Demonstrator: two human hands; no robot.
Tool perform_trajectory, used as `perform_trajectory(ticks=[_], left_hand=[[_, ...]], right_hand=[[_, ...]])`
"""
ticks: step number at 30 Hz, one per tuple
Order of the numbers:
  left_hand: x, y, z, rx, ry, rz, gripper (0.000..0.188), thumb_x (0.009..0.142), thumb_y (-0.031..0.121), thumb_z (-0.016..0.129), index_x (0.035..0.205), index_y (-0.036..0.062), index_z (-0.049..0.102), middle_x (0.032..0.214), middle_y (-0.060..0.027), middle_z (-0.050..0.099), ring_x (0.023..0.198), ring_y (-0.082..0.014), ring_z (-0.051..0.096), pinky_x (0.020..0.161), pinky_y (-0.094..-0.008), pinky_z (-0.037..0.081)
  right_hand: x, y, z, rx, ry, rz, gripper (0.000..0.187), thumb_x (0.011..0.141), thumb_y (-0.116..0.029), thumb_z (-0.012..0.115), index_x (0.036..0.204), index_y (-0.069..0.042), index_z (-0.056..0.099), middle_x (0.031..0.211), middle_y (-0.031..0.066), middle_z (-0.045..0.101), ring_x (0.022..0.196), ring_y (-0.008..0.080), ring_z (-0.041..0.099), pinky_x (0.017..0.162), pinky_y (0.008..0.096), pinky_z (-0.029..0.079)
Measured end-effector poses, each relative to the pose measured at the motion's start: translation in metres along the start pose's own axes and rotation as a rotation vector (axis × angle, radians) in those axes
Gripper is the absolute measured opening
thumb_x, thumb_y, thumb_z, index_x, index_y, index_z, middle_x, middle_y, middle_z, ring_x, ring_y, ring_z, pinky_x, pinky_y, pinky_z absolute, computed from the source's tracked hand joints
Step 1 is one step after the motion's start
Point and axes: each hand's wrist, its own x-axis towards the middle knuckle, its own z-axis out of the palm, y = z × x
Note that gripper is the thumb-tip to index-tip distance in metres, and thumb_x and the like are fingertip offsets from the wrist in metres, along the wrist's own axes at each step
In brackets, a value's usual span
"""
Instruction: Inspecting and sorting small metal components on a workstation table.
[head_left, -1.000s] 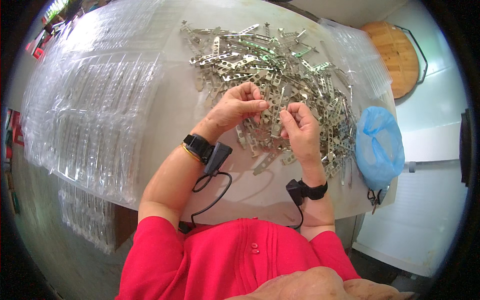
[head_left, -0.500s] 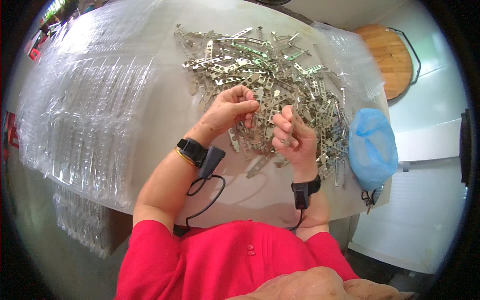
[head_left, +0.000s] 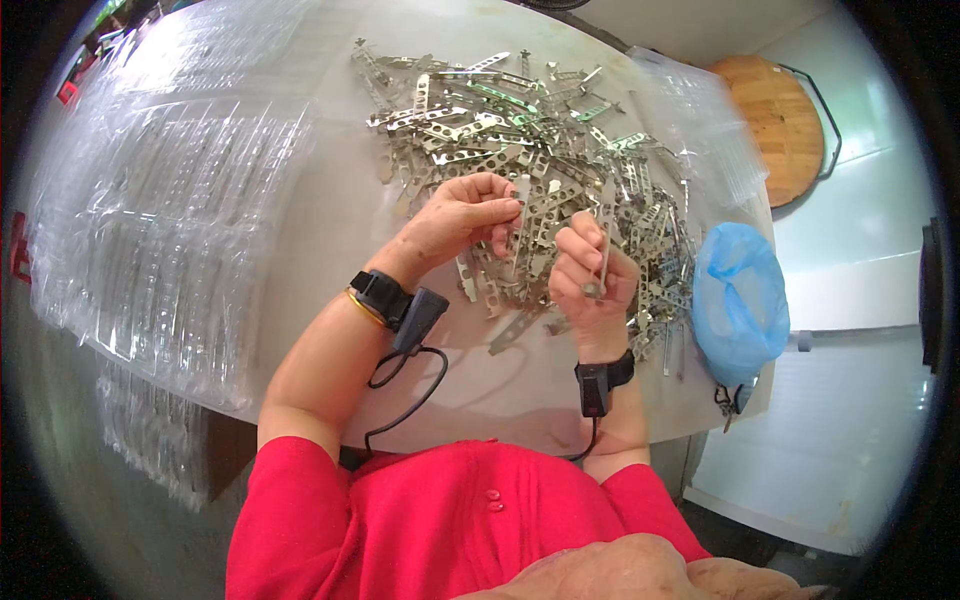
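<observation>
Since a second ago, the right hand [head_left: 590, 275] has rolled over from a palm-down pinch, and I now see its curled fingers and a metal strip [head_left: 605, 235] standing along them. That strip points away from the body, its rounded end low against the palm; the fingers are folded on it, which I take to steady something so long and thin. A second strip [head_left: 523, 192] stands nearly upright at the left hand [head_left: 465, 215], apparently pinched between thumb and forefinger, a grip that would leave most of its length free. The two hands are near each other but apart, just over the close edge of the pile [head_left: 540, 160].

From my view, that pile is loose, perforated strips tangled at all angles on the table [head_left: 330, 200]; lying in front of the body, it seems set for easy reach. To the left, clear ribbed trays [head_left: 190, 180] are stacked along the side, probably to keep the middle free; I cannot make out anything inside them. Right of the pile sits a blue bag [head_left: 740, 300], puffed out, its contents hidden. Beyond it, more clear plastic [head_left: 700, 120] lies at the far right, and past the table is a round wooden board [head_left: 765, 125].
</observation>
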Motion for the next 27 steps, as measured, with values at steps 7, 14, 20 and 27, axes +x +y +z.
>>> perform_trajectory(ticks=[7, 14, 20, 27], left_hand=[[-0.001, 0.003, 0.003, 0.02, 0.049, -0.025, 0.011, 0.095, 0.012, 0.07, 0.099, 0.0041, 0.063, 0.08, -0.003, 0.065, 0.062, -0.0122, 0.064, 0.055, -0.0274, 0.056], [-0.003, 0.004, 0.006, 0.061, 0.077, -0.02, 0.014, 0.093, 0.014, 0.072, 0.095, 0.0054, 0.061, 0.076, -0.0023, 0.063, 0.055, -0.0138, 0.061, 0.052, -0.0274, 0.051], [-0.003, 0.003, 0.006, 0.095, 0.058, -0.022, 0.015, 0.093, 0.015, 0.071, 0.093, 0.0063, 0.059, 0.072, -0.0014, 0.061, 0.055, -0.014, 0.06, 0.051, -0.0264, 0.049], [-0.003, 0.005, 0.003, 0.103, 0.003, -0.021, 0.017, 0.095, 0.018, 0.072, 0.095, 0.0066, 0.058, 0.076, -0.0028, 0.065, 0.057, -0.0122, 0.063, 0.053, -0.0236, 0.049]], right_hand=[[0.007, 0.016, 0.023, -1.058, 0.618, -0.147, 0.013, 0.101, -0.018, 0.058, 0.092, -0.009, 0.061, 0.077, 0.0012, 0.064, 0.056, 0.0073, 0.054, 0.049, 0.0224, 0.044], [0.008, 0.031, 0.019, -1.299, 0.595, -0.142, 0.014, 0.101, -0.019, 0.064, 0.096, -0.006, 0.062, 0.075, -0.0027, 0.061, 0.06, 0.0043, 0.055, 0.053, 0.0202, 0.046], [0.008, 0.033, 0.017, -1.368, 0.636, -0.146, 0.015, 0.1, -0.019, 0.065, 0.096, -0.005, 0.061, 0.074, -0.003, 0.06, 0.06, 0.0039, 0.054, 0.052, 0.0202, 0.046], [0.009, 0.032, 0.014, -1.399, 0.624, -0.154, 0.016, 0.099, -0.017, 0.066, 0.102, -0.004, 0.059, 0.077, -0.0024, 0.06, 0.061, 0.0037, 0.054, 0.053, 0.0199, 0.046]])
